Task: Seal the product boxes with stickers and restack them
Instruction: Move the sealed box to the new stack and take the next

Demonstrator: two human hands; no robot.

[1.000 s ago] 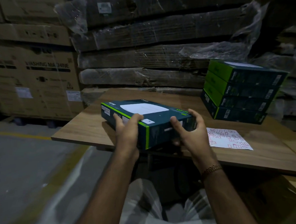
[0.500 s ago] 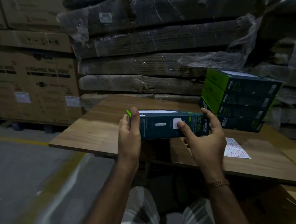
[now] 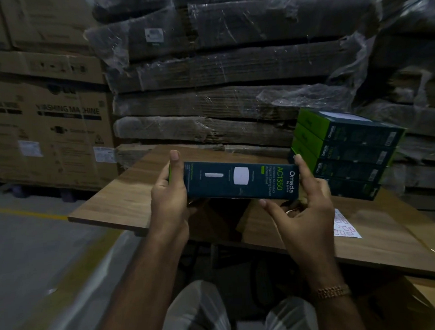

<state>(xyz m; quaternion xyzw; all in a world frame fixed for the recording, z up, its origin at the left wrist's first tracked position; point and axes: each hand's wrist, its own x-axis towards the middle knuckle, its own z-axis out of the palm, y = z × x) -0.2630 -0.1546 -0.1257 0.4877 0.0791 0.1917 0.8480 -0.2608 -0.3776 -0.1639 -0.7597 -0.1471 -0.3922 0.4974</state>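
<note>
Both hands are up on the box [image 3: 240, 180], holding it in the air above the near edge of the table [image 3: 127, 202], its long side panel turned to the camera so the "Omada AC1350" print reads sideways. The left hand [image 3: 169, 197] grips the left end, thumb pointing up along the front edge and fingers wrapped behind. The right hand [image 3: 304, 215] takes the right end, one finger raised against the top corner and the thumb reaching in under the bottom edge, the other fingers loosely curled beneath. Behind and to the right, the stack [image 3: 347, 153] of four matching boxes stands on the table, apart from the held one. The sticker sheet [image 3: 344, 225] lies flat on the table just right of the right hand, below the stack. A bracelet [image 3: 331, 291] shows on the right wrist.
</note>
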